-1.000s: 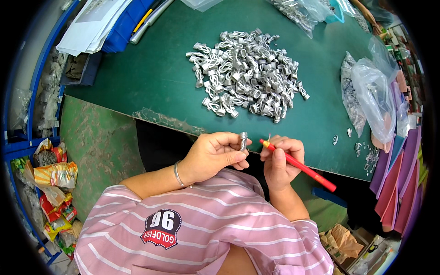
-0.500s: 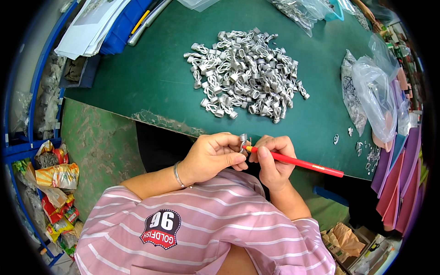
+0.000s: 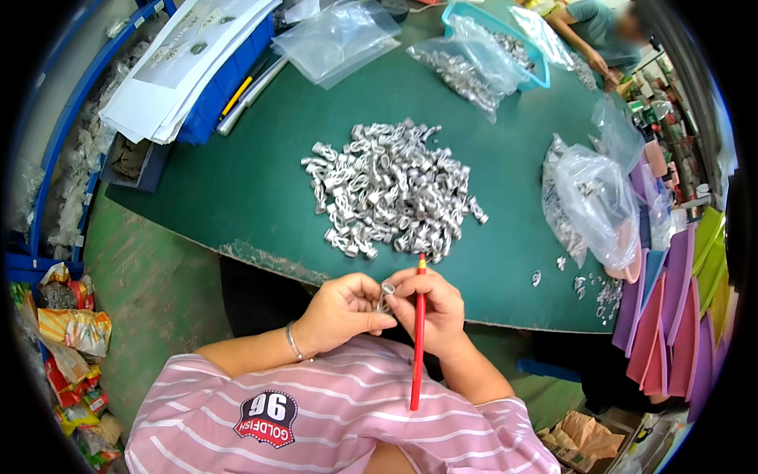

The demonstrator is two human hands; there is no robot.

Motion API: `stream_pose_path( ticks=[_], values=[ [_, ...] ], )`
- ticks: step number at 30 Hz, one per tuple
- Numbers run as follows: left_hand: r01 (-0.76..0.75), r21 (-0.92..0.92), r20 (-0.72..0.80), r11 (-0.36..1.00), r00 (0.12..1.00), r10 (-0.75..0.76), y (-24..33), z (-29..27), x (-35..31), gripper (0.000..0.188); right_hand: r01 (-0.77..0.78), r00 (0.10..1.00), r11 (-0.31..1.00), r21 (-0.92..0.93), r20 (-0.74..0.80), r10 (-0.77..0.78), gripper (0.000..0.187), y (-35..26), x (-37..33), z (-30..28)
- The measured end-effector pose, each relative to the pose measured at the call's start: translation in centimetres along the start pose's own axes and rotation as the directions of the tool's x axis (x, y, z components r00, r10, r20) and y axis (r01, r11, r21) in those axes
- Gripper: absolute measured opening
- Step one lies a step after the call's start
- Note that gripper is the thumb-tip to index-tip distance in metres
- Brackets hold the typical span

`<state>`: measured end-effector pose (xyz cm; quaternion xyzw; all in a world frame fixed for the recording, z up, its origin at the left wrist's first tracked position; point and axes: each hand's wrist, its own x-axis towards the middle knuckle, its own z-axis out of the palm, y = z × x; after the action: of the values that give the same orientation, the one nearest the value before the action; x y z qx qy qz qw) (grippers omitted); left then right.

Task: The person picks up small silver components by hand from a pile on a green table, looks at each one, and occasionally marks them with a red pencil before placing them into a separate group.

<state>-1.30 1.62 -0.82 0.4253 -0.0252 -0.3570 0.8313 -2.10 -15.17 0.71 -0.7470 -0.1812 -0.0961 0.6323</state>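
Observation:
Between my hands is a small silver metal fitting [image 3: 386, 294] with a coiled ring end, like the ones in the pile. My left hand [image 3: 339, 314] is closed, pinching this fitting between thumb and fingers. My right hand [image 3: 440, 312] is closed round a slim red pencil-like tool [image 3: 418, 347] with a yellow band near its tip; its thumb and fingertips also reach the fitting. The tool points away from me, its tail toward my shirt. Just beyond my hands, a heap of silver metal fittings [image 3: 395, 189] lies on the green table [image 3: 237, 189].
Clear plastic bags [image 3: 596, 205] and scattered metal bits [image 3: 608, 296] lie at the right. A light-blue basket [image 3: 539, 71] stands at the back, near another person's arm [image 3: 580, 47]. Papers [image 3: 178, 67] rest over a blue bin [image 3: 229, 79] at the back left. Coloured panels [image 3: 663, 308] are at right.
The red tool has swung from pointing left at the fitting to pointing away from me, off the fitting. My right hand has moved closer to my left. The view has shifted.

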Motion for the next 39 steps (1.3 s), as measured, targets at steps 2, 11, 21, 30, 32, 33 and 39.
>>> stream_pose_path(
  ticks=[2,11,21,30,32,33,39],
  values=[
    [-0.018,-0.004,0.009,1.0,1.0,0.018,-0.2,-0.2,0.0,0.024,-0.048,0.999,0.999,-0.022,0.02,0.048,0.018,-0.6,0.4,-0.2],
    [0.036,0.033,-0.057,0.999,0.998,-0.034,0.7,0.3,0.1,0.026,0.079,0.876,0.979,-0.187,-0.455,-0.157,0.017,-1.0,12.0,-8.1],
    [0.022,0.15,-0.115,0.988,0.993,-0.005,1.9,-0.3,-0.9,0.019,0.042,0.79,0.995,-0.089,-0.607,-0.087,0.011,1.8,24.7,-15.2],
    [-0.162,0.987,0.144,-0.018,0.813,0.564,6.7,-2.2,0.7,0.057,0.332,0.901,0.774,-0.539,0.424,-0.092,0.028,0.6,11.6,-4.0],
    [-0.176,0.982,0.115,0.063,0.834,0.54,5.9,-1.7,1.4,0.049,0.408,0.899,0.65,-0.641,0.407,-0.162,0.028,0.4,9.2,-2.9],
    [-0.189,0.979,0.114,0.08,0.824,0.554,5.5,-1.3,2.0,0.047,0.395,0.912,0.653,-0.646,0.36,-0.195,0.027,1.0,8.2,-2.9],
    [-0.257,0.965,0.177,0.054,0.788,0.589,5.0,-0.4,5.4,0.036,0.322,0.946,0.669,-0.669,0.213,-0.243,0.025,1.9,5.4,-4.6]
  ],
)
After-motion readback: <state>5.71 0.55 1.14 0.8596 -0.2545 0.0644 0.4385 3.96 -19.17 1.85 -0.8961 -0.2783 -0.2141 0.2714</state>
